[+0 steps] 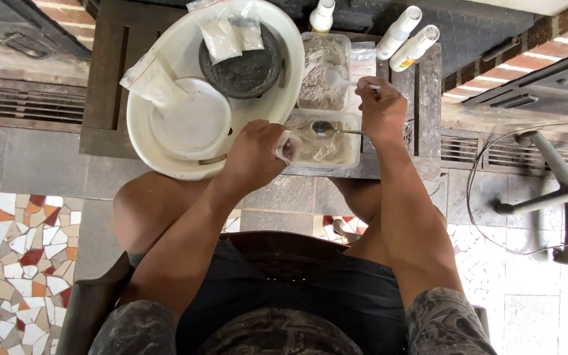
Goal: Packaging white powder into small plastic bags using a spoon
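Left hand (256,152) closed around small clear plastic bag (288,146), mouth held toward the near clear tray (320,167) of grey-beige powder, just above its left edge. Right hand (381,112) pinching metal spoon (327,129) by handle end, bowl over same tray, close to bag mouth. Bag: light, limp, slippery film; likely best gripped at the neck to keep it open. Spoon: stiff, thin. Both forearms extended forward over the knees, wrists bent down. White basin (165,141) on surface, left of tray.
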